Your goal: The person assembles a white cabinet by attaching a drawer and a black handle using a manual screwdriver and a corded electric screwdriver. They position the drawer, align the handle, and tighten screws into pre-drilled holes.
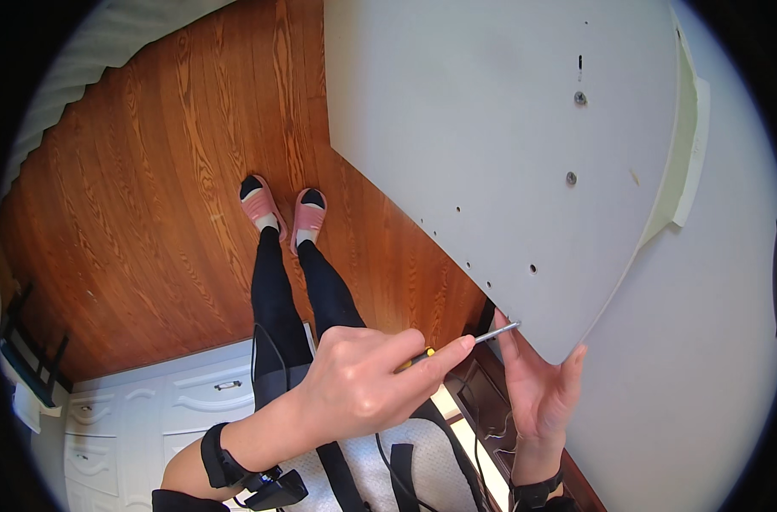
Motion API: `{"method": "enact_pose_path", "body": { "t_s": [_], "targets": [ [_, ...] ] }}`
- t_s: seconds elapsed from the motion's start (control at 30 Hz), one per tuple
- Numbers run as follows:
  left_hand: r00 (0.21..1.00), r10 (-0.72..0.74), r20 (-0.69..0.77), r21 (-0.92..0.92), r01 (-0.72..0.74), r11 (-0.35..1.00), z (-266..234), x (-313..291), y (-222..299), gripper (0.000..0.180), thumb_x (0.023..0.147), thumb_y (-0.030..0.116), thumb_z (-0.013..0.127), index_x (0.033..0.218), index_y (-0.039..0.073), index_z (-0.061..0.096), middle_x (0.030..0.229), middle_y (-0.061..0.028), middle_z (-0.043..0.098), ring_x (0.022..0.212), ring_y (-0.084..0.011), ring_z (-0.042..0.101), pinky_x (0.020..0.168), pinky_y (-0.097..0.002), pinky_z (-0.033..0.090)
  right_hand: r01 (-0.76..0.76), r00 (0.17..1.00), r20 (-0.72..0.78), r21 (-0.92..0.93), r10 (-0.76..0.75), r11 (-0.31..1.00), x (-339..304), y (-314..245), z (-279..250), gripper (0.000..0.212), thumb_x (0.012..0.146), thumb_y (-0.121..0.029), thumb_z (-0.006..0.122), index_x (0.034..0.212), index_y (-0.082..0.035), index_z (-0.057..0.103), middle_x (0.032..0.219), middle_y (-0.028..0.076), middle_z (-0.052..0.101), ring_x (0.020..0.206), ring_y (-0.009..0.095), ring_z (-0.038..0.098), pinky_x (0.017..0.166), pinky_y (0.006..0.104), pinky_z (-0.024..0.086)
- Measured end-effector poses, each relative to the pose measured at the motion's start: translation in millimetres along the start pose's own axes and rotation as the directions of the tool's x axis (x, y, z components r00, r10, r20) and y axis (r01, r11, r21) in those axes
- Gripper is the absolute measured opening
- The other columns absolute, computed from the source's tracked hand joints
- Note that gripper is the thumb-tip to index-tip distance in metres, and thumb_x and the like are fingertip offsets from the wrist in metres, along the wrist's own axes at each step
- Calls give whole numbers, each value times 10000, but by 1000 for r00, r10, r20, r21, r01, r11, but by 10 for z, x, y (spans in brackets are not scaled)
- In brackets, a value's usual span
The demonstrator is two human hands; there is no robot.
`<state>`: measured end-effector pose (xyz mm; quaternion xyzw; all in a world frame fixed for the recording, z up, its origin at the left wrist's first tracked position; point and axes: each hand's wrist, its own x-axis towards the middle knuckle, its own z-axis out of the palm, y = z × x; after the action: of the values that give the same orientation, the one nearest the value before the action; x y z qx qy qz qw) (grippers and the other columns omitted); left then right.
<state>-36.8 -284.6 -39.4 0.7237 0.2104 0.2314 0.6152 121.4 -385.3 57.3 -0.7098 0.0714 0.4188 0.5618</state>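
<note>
Domestic room, likely a bedroom: polished reddish-brown wooden plank floor (pixel 149 196), white panelled drawer unit with metal handles (pixel 149 410), plain white wall (pixel 704 358), person in pink slippers (pixel 282 212)

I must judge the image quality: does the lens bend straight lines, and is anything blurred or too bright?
Head view: fisheye curves the grey panel's lower edge and the wooden floor's boards; corners are black; right hand, left hand and screwdriver are sharp; light is even, no harsh glare.

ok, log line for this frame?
left hand: grips screwdriver, tip at white panel corner | right hand: open, steadying panel's lower corner | wooden floor below
</note>
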Motion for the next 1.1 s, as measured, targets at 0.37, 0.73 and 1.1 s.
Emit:
{"method": "enact_pose_path", "body": {
  "t_s": [0.37,0.73,1.1],
  "targets": [
    [998,-24,66,12,23,1000,-43,27,54,480,615,-2,696,1089,73,714,580,12,444,420,-95,437,380,-218,329,-123,991,48,-70,127,990,26,-82,-34,803,873,-437,623,1410,38,262,1421,228,360,1303,445,373,1112,513,327],
    [983,-179,50,-189,185,964,-70,85,101,404,679,-11,716,1075,71,722,561,-12,481,422,-106,467,373,-227,320,-96,995,23,-57,97,994,31,-31,-27,810,835,-451,679,1354,85,363,1370,238,438,1289,415,420,1105,488,340],
    [994,-65,82,-46,69,997,-55,67,35,422,666,-12,723,1079,75,717,569,-1,444,424,-96,448,378,-220,316,-99,995,12,-54,100,994,37,-25,-43,864,817,-451,698,1377,86,319,1382,259,414,1294,446,398,1101,482,347]
  ]
}}
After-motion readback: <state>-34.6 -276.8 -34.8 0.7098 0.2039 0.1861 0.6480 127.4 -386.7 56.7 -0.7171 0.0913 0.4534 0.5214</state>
